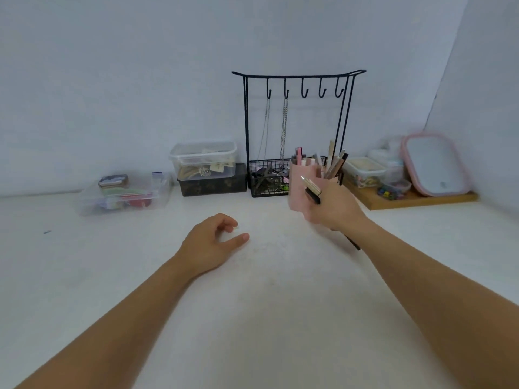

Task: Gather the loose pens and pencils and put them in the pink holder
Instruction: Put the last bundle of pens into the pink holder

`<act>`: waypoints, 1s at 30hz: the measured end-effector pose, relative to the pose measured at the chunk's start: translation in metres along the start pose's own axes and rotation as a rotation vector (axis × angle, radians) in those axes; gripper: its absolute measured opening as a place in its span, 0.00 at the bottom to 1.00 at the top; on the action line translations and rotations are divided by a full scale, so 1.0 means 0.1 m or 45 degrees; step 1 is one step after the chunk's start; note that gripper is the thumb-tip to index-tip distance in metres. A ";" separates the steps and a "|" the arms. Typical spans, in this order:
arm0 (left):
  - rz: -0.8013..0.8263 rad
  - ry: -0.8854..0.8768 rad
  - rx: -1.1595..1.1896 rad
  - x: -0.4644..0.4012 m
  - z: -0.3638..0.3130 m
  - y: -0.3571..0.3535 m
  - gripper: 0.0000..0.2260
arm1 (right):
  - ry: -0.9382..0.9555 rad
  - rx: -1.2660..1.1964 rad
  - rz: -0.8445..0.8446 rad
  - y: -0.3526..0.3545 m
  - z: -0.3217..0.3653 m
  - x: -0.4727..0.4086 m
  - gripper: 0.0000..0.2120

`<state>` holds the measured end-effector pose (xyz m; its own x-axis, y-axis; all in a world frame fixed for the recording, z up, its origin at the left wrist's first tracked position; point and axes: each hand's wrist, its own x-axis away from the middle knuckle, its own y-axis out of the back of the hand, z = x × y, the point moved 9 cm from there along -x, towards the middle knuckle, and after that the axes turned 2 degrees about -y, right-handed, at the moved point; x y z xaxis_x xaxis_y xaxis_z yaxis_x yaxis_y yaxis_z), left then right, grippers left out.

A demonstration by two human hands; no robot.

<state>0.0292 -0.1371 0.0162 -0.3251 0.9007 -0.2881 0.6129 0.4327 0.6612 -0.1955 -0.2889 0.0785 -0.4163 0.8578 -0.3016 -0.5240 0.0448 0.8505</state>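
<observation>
At the far left of the white table sits a clear plastic box of odds and ends, with a small dark speck near it that is too small to name. Right of that, a lidded clear tub is stacked on a dark box. Nearer, the left hand rests on the table, fingers loosely curled and holding nothing that can be made out. Behind, a black wire rack with hooks carries two chains. Just right of it the pink holder stands in front of the rack's basket, already bristling with pens and pencils. The right hand is raised just in front of the holder, closed around a gold-and-black pen, with a dark stick poking out below the wrist that is probably a second one. At the far right, a wooden tray bears small tubs and a pink-rimmed mirror. No other loose pens show on the table, so the job looks nearly done: what is left is to drop this last handful into the holder.
</observation>
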 end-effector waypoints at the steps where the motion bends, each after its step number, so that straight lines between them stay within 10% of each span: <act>1: 0.005 0.030 0.005 -0.02 0.00 -0.01 0.16 | 0.040 -0.042 0.001 -0.01 0.01 0.03 0.08; 9: -0.071 0.238 0.221 -0.25 -0.10 -0.13 0.34 | 0.149 -0.200 0.138 -0.01 0.21 0.24 0.11; 17: 0.063 -0.047 0.074 -0.20 -0.28 -0.30 0.36 | -0.144 -1.840 -0.301 0.54 0.13 -0.02 0.15; 23: 0.063 -0.029 0.062 -0.21 -0.28 -0.29 0.32 | -0.229 -1.666 -0.548 0.30 0.07 0.02 0.25; 30: 0.057 -0.022 0.048 -0.20 -0.27 -0.28 0.28 | -0.304 -1.491 -0.457 0.18 -0.01 -0.04 0.11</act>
<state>-0.0004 -0.1684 0.0225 -0.2843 0.9197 -0.2709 0.6531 0.3926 0.6475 -0.2044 -0.2921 0.0946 -0.0322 0.9683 -0.2475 -0.9773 -0.0823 -0.1950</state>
